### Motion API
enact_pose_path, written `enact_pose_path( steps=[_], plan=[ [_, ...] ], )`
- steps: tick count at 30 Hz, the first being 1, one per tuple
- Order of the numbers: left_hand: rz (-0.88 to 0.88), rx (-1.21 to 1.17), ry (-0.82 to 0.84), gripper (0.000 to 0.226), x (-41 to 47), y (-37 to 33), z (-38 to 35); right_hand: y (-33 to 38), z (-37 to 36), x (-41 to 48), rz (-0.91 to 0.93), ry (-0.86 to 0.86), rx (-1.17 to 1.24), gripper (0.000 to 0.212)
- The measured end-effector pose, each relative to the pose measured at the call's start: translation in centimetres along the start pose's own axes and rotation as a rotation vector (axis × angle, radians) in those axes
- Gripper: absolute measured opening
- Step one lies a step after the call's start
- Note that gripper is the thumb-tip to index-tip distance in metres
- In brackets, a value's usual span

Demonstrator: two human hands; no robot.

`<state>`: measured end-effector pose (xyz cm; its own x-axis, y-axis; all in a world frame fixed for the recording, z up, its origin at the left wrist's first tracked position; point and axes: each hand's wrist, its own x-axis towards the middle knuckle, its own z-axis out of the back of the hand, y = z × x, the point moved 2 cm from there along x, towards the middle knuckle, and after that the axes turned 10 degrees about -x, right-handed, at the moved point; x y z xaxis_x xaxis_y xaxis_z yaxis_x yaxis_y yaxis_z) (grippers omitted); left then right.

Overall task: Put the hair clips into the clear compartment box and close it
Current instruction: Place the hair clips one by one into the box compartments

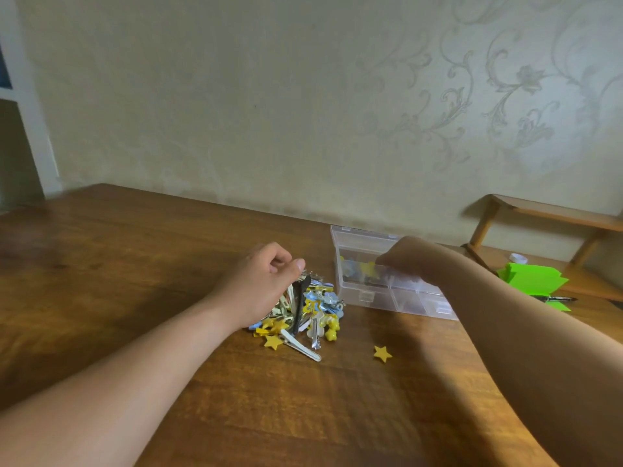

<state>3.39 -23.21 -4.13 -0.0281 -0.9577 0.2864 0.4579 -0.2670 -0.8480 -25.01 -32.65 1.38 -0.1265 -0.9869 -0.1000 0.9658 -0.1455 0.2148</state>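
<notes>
A pile of hair clips, yellow, blue, silver and black, lies mid-table. My left hand rests on the pile's left side, its fingers curled and thumb pressed down, gripping clips underneath. One yellow star clip lies alone nearer to me. To the right, the clear compartment box stands with its lid raised at the back. Some yellow and blue clips lie in its rear left compartment. My right hand hangs over the box with fingertips down inside that compartment. Whether they hold a clip is hidden.
Everything sits on a brown wooden table against a patterned wall. At the right are green paper cut-outs, a dark pen, a white cap and a low wooden rack.
</notes>
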Motion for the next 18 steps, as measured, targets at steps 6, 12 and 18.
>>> enact_pose_path(
  steps=[6,12,18],
  plan=[
    [-0.005,0.013,0.003,0.033,0.0,-0.1,0.1,-0.1,1.6,-4.4,0.195,-0.335,0.121,0.016],
    [0.000,-0.016,0.007,0.032,-0.3,-0.4,0.2,-0.2,1.7,-12.7,0.513,-0.148,0.157,0.011],
    [0.015,-0.030,-0.031,0.031,-0.6,-0.6,0.4,-0.5,0.3,-14.3,0.593,0.242,-0.215,0.018]
  ],
)
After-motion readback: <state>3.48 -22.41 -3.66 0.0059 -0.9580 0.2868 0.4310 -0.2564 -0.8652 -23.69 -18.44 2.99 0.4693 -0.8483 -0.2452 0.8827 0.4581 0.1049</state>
